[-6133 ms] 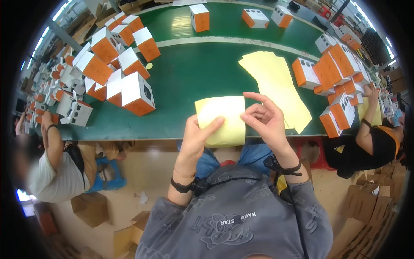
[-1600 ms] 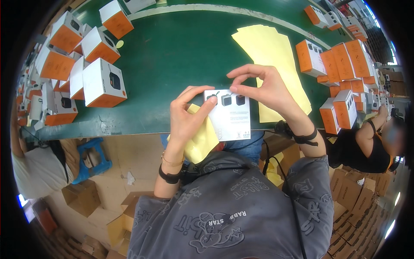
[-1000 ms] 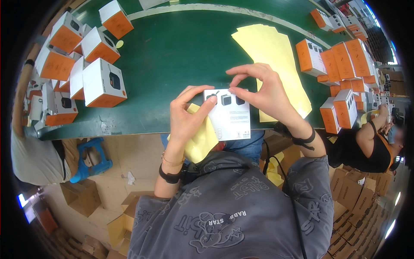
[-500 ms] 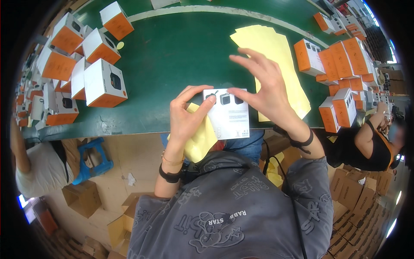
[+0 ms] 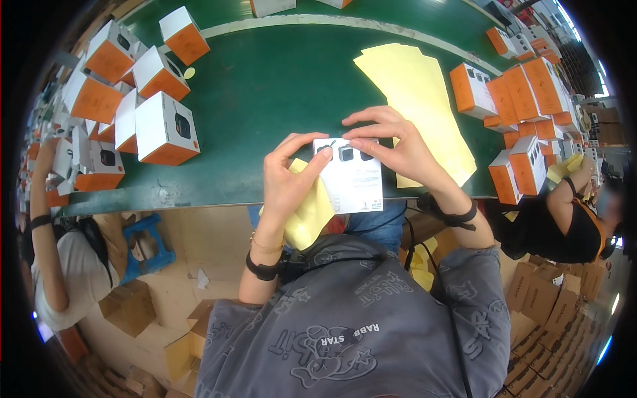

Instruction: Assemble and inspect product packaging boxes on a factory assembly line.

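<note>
Okay, I've got the left hand [image 5: 286, 176] clamped on the white box [image 5: 361, 189] and a yellow sheet [image 5: 308, 219]; box at its 3 o'clock, long axis 12–6, left nearer. Right hand [image 5: 400, 149] touches box top; can't tell if pinching.

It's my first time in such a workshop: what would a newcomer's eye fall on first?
Probably the fan of bright yellow sheets on the green table, beyond the right hand. Nearer, the left hand holds a white-faced box and a yellow sheet. Orange-and-white boxes crowd both sides.
</note>
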